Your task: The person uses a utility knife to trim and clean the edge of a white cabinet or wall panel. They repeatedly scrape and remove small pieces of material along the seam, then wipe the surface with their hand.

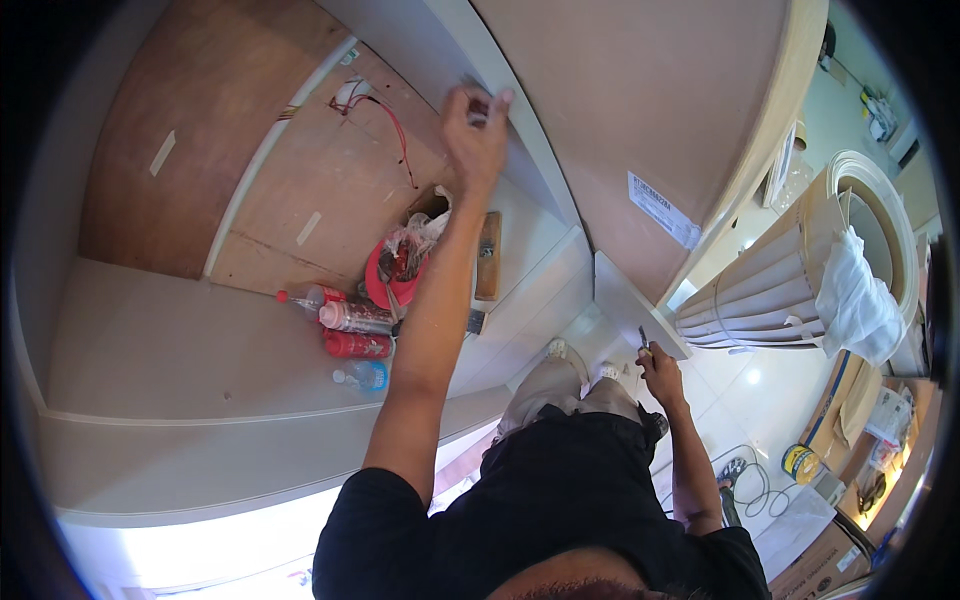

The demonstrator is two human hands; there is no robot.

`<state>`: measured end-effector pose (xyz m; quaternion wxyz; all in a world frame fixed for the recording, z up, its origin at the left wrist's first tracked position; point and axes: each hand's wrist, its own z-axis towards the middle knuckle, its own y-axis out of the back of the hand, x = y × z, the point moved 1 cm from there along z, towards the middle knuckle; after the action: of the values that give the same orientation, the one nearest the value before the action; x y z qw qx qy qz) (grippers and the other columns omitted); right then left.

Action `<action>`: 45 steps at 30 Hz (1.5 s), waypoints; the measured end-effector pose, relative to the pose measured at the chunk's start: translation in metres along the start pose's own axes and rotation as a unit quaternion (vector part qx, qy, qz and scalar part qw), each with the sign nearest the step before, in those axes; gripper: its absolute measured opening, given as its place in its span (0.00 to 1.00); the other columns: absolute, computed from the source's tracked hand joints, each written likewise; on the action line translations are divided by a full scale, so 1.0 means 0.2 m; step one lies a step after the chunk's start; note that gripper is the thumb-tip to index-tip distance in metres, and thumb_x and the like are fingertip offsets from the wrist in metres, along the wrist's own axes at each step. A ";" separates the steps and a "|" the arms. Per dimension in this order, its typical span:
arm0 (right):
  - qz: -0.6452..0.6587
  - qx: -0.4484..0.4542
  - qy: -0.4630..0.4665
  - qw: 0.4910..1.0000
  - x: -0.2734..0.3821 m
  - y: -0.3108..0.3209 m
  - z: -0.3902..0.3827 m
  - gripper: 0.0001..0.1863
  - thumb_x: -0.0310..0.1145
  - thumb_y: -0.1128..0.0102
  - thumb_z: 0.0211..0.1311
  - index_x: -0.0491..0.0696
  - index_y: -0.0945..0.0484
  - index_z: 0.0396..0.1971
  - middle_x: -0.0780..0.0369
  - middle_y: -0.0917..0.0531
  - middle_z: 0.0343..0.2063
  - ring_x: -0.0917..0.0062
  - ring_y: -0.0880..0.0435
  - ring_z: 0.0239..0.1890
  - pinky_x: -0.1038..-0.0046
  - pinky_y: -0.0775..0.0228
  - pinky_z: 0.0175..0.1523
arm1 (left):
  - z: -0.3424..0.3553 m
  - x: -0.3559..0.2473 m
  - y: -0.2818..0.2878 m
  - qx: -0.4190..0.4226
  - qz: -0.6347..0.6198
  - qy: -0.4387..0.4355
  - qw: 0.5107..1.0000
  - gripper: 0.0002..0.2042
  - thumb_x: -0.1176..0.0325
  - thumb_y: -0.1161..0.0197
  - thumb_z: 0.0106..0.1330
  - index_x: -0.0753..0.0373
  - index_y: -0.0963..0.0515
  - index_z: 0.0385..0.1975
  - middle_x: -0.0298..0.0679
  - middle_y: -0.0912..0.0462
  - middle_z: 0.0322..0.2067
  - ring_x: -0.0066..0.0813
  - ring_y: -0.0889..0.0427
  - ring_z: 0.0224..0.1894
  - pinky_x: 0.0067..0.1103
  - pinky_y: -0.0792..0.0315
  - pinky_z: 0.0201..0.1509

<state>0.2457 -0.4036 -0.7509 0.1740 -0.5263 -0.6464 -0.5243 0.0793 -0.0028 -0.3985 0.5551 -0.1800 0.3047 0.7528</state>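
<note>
Raised at the grey cabinet's edge board point(530, 150), my left hand point(473, 140) has curled fingers around something small and greyish that I cannot make out. My right hand point(662, 372) is lower down, closed on a small tool point(645, 345) with a metal blade, beside a short light panel point(618, 295). Under my left forearm, on the cabinet shelf, are a red bowl point(383, 280) with crumpled material in it, a spray can point(355, 319), a red can point(357, 344), plastic bottles point(365, 376) and a narrow wooden piece point(489, 255). Red wires point(400, 140) hang from the back board.
A large curved panel point(650, 90) stands at upper right, above a tall roll of slatted sheet point(750, 290) with white cloth point(858, 300) on it. On the tiled floor at right lie cables point(765, 495), a yellow tin point(800, 462) and cardboard point(845, 410). My feet point(558, 350) are below me.
</note>
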 end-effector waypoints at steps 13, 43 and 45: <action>0.024 0.017 -0.082 0.996 -0.47 -0.02 -0.11 0.16 0.46 0.43 0.85 0.48 0.20 0.46 0.56 0.05 0.34 0.62 0.05 0.30 0.55 0.15 0.41 | -0.16 -0.08 0.06 -0.007 0.101 0.016 0.995 0.16 0.59 0.23 0.73 0.68 0.13 0.43 0.48 0.10 0.31 0.45 0.12 0.34 0.38 0.20 0.45; 0.223 -0.056 -0.215 0.949 -0.72 -0.10 -0.07 0.14 0.41 0.40 0.84 0.43 0.19 0.44 0.54 0.07 0.32 0.69 0.08 0.25 0.67 0.17 0.28 | 0.05 0.12 -0.06 -0.031 0.039 -0.098 0.994 0.17 0.59 0.27 0.79 0.68 0.21 0.36 0.44 0.19 0.28 0.35 0.21 0.32 0.30 0.27 0.39; 0.235 -0.053 -0.216 0.946 -0.75 -0.11 -0.11 0.15 0.42 0.40 0.84 0.43 0.18 0.45 0.54 0.07 0.32 0.69 0.07 0.25 0.67 0.18 0.28 | -0.13 0.24 -0.11 -0.024 0.025 -0.107 0.994 0.17 0.63 0.22 0.74 0.67 0.23 0.31 0.43 0.20 0.23 0.35 0.21 0.26 0.29 0.28 0.32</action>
<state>0.2779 -0.4952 -0.8702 0.1202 -0.7725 -0.4979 -0.3754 0.0826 0.0186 -0.4536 0.5609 -0.1037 0.2299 0.7885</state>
